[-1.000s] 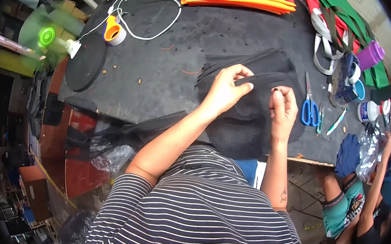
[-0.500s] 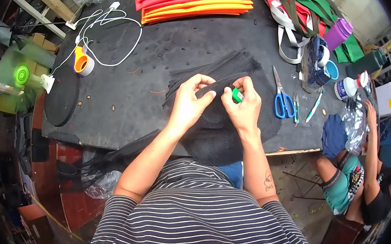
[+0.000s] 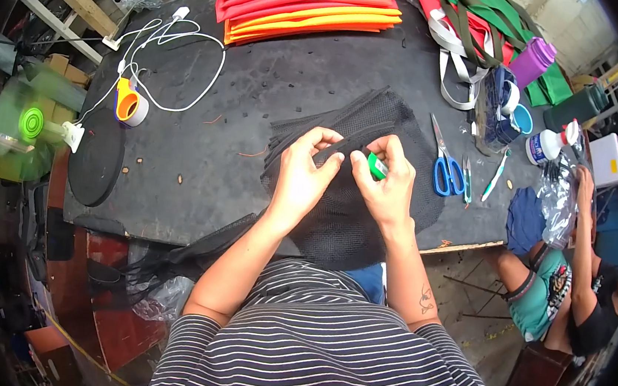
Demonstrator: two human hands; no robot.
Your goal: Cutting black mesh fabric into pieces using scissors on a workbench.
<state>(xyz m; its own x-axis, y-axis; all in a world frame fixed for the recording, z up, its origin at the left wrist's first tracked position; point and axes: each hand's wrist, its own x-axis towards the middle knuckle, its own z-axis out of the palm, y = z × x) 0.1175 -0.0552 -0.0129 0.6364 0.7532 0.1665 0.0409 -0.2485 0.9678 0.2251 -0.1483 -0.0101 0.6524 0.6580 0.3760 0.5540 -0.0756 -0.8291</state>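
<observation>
A black mesh fabric (image 3: pixel 335 229) lies in layers at the table's near edge, its strip-like border (image 3: pixel 365 136) raised between both hands. My left hand (image 3: pixel 302 176) pinches that border between thumb and fingers. Just to its right, my right hand (image 3: pixel 387 189) is closed, its thumb and forefinger at the same border. A small green thing (image 3: pixel 377 167) with a pale patch is tucked in the right-hand fingers; its kind is not clear. Right of the fabric lie blue-handled scissors (image 3: pixel 448 171), a slim tool (image 3: pixel 467 180) and a toothbrush (image 3: pixel 497 174).
Red and orange folded cloths (image 3: pixel 312 7) are stacked at the far side. A tape roll (image 3: pixel 133 107) and white cable (image 3: pixel 212 83) lie left, near a spinning fan (image 3: pixel 31 124). Bottles (image 3: pixel 544 145) and a blue cup (image 3: pixel 522 115) stand right. Another person (image 3: pixel 582 294) sits at the right.
Both hands keep their hold on the mesh border and have shifted only slightly. More of the green thing shows in the right hand. The whole view has tilted a little.
</observation>
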